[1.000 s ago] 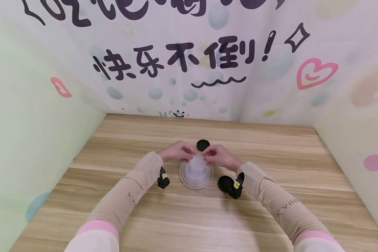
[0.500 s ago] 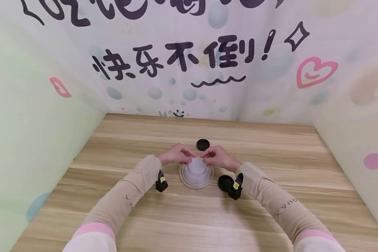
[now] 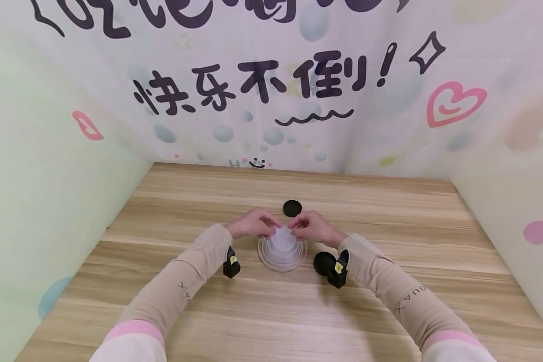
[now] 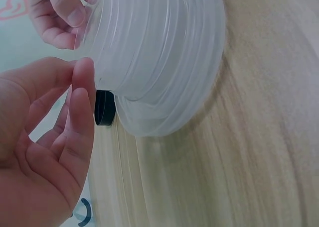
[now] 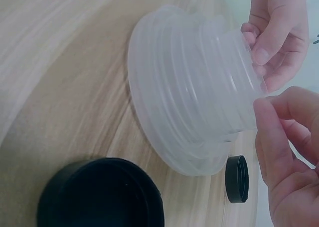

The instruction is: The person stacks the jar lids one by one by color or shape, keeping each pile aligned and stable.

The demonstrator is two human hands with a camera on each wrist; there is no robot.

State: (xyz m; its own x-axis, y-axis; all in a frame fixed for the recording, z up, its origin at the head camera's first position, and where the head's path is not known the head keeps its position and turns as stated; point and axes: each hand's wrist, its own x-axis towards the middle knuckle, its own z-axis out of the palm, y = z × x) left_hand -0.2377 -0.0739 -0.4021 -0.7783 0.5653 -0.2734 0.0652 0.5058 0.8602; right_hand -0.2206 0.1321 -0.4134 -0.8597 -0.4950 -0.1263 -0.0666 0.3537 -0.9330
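Note:
A translucent plastic stack of stepped, ringed tiers [image 3: 282, 247] stands on the table, wide at the bottom and narrow at the top. The top tier looks like a small clear cup [image 5: 244, 82]. My left hand [image 3: 254, 222] pinches its upper rim from the left, thumb against fingers. On the opposite side my right hand [image 3: 315, 227] pinches the same rim between thumb and fingertips. Both hands also show close together at the rim in the left wrist view, the left hand [image 4: 50, 127] nearer that camera. Whether the tiers are separate pieces I cannot tell.
A black round cap [image 3: 292, 208] lies behind the stack. Another, larger in the right wrist view, is a black cap [image 5: 104, 192] at the stack's right, partly behind the right wrist camera [image 3: 338, 272]. The wood-grain table [image 3: 262, 317] meets printed cloth walls [image 3: 262, 141].
The cup's top has sunk slightly, and my left hand has shifted a little lower and to the left with it. My right hand stays nearly in place. The caps have not moved.

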